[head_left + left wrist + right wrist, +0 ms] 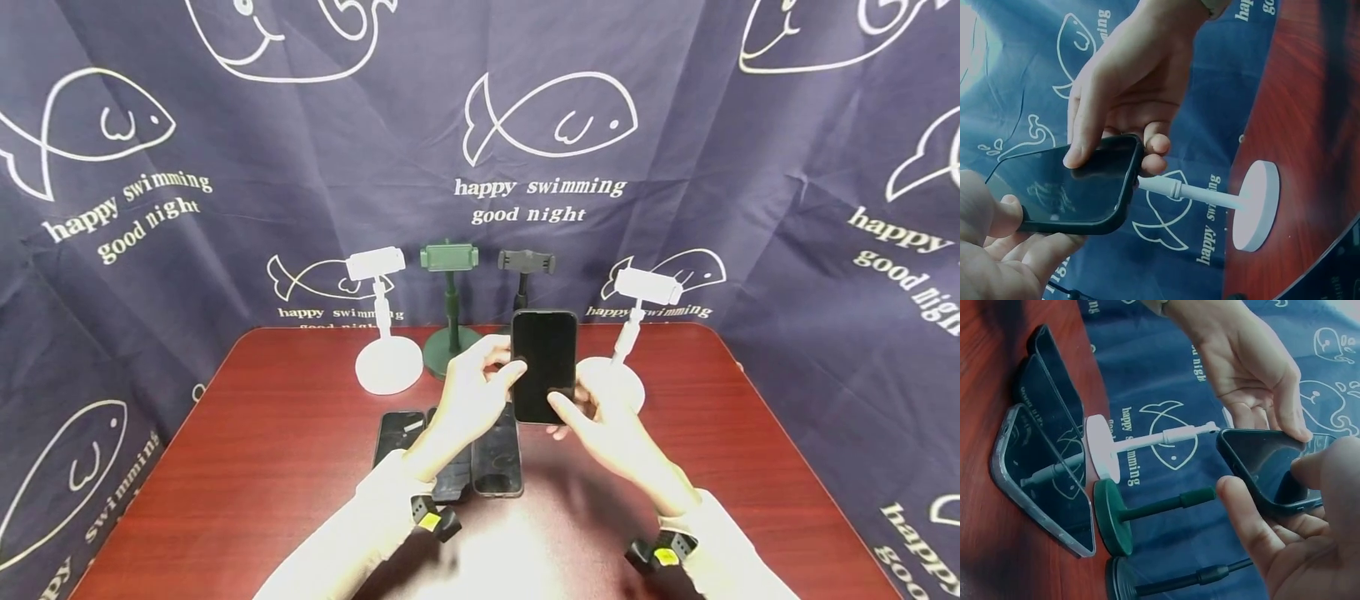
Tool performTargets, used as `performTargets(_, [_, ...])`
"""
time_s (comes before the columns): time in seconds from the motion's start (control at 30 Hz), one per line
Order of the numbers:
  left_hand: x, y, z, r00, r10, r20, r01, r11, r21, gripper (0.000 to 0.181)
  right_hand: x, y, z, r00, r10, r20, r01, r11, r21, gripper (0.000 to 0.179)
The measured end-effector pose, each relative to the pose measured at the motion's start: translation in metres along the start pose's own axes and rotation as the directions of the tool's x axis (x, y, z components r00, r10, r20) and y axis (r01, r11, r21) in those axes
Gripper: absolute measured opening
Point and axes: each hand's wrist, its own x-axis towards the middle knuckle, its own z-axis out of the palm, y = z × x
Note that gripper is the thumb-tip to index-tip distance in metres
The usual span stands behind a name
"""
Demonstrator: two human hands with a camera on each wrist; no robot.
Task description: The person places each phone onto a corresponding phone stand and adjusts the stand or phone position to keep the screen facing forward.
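A dark-screened smartphone point(545, 367) in a black case is held upright above the table between both hands. My left hand point(477, 385) grips its left edge, thumb on the screen and fingers behind. At the lower right, my right hand point(611, 429) pinches it with the thumb on the glass and fingers underneath. In the right wrist view the phone point(1266, 464) shows its screen and thick case rim. Behind it in the head view stand a black phone stand point(527, 263) and, to the right, a white phone stand point(648, 287) whose base the right hand partly covers.
Several phones lie side by side on the red table point(300, 500), among them a phone point(497, 457) partly under the left arm. Another white stand point(390, 365) and a green stand point(452, 317) stand at the back left. A printed curtain point(547, 117) hangs behind the table.
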Motion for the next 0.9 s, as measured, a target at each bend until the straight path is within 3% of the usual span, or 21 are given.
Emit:
performTargets(0.17, [0.004, 0.001, 0.000, 0.999, 0.030, 0.016, -0.030, 0.999, 0.018, 0.028, 0.000, -0.001, -0.002, 1.000, 0.002, -0.006, -0.002, 1.000, 0.012, 0.016])
performTargets(0.4, [0.007, 0.002, 0.004, 0.996, 0.073, 0.045, -0.076, 0.995, 0.067, 0.026, 0.001, 0.002, -0.007, 0.988, -0.149, -0.052, 0.153, 0.983, 0.097, 0.022])
performTargets(0.53, [0.008, 0.003, 0.006, 0.995, 0.069, 0.068, -0.073, 0.995, 0.062, 0.028, 0.001, 0.001, -0.010, 0.978, -0.193, -0.083, 0.204, 0.967, 0.155, 0.029])
performTargets(0.7, [0.010, 0.005, 0.009, 0.994, 0.075, 0.075, -0.080, 0.995, 0.057, 0.029, 0.000, -0.001, -0.014, 0.989, -0.135, -0.069, 0.144, 0.978, 0.151, 0.030])
performTargets(0.9, [0.012, 0.003, 0.009, 0.993, 0.077, 0.091, -0.078, 0.997, 0.010, 0.029, -0.004, -0.004, -0.019, 0.993, 0.016, -0.113, -0.017, 1.000, -0.005, 0.032])
